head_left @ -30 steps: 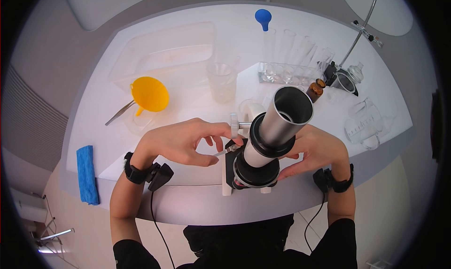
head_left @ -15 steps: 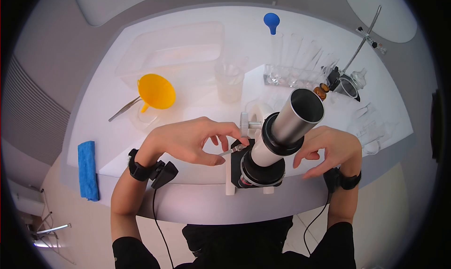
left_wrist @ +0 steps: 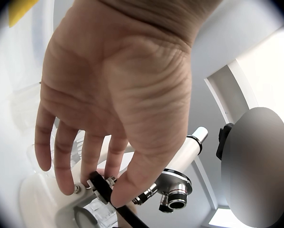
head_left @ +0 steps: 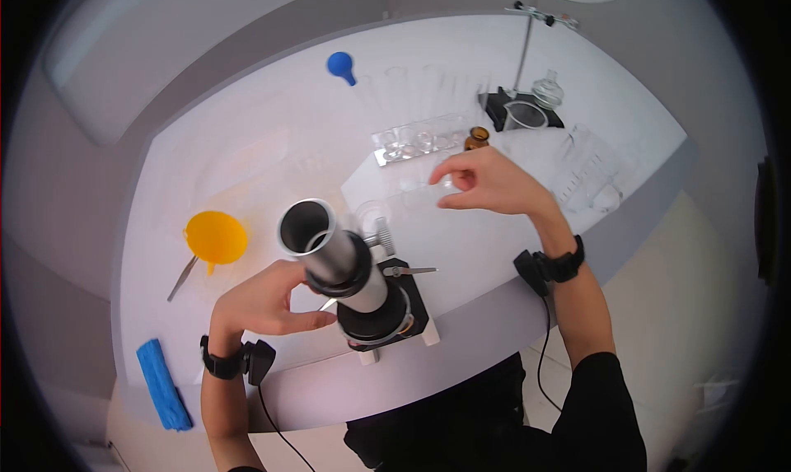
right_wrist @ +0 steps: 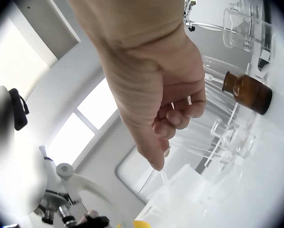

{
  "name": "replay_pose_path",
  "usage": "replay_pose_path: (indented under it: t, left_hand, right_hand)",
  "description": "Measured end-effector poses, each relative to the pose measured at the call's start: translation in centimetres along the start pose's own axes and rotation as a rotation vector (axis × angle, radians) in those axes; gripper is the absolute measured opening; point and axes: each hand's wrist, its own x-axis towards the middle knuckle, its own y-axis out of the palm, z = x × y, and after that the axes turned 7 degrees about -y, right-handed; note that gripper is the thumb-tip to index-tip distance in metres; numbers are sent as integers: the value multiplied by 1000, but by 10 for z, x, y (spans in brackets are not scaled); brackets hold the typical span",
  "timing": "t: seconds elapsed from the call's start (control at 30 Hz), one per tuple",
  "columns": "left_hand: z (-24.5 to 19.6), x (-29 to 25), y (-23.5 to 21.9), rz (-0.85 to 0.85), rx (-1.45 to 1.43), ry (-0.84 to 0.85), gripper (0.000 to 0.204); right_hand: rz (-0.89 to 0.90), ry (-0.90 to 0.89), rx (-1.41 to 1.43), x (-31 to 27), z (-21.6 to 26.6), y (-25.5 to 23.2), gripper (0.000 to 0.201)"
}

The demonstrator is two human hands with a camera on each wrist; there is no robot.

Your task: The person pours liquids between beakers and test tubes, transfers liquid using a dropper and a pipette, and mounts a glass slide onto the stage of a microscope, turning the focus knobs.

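Note:
The microscope (head_left: 371,299) stands near the table's front edge, a metal clip (head_left: 412,270) sticking out over the right of its black stage. At its left side is my left hand (head_left: 259,301), thumb and forefinger at the left stage clip (head_left: 327,305). The left wrist view shows the thumb and fingertips around the stage's edge (left_wrist: 100,184). Away from the microscope, my right hand (head_left: 492,184) hovers over the table with a gap between thumb and forefinger and nothing seen in it. Beyond that hand is a brown glass bottle (head_left: 477,137).
A test tube rack (head_left: 420,140) stands at the back, a blue rubber bulb (head_left: 340,67) behind it. A stand (head_left: 523,56), beaker (head_left: 524,116) and clear glassware (head_left: 589,179) are at right. Left lie a yellow funnel (head_left: 216,237), tweezers (head_left: 183,279) and blue cloth (head_left: 163,385).
My right hand has left the microscope's right side and moved out towards the brown bottle. The head view has swung right; my left hand stays at the stage.

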Motion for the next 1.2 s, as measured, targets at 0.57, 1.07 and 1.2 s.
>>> replay_pose_path:
  t: [0.57, 1.07, 1.2]
  left_hand:
    - [2, -3, 4, -26, -46, -133, 41]
    - [10, -5, 6, -42, -67, -117, 41]
    - [16, -5, 6, 26, -105, -124, 44]
  right_hand:
    - [58, 34, -210, 44, -23, 73, 33]
    - [-277, 115, -90, 18, -10, 12, 24]
    - [-460, 171, -81, 1, -34, -11, 21]
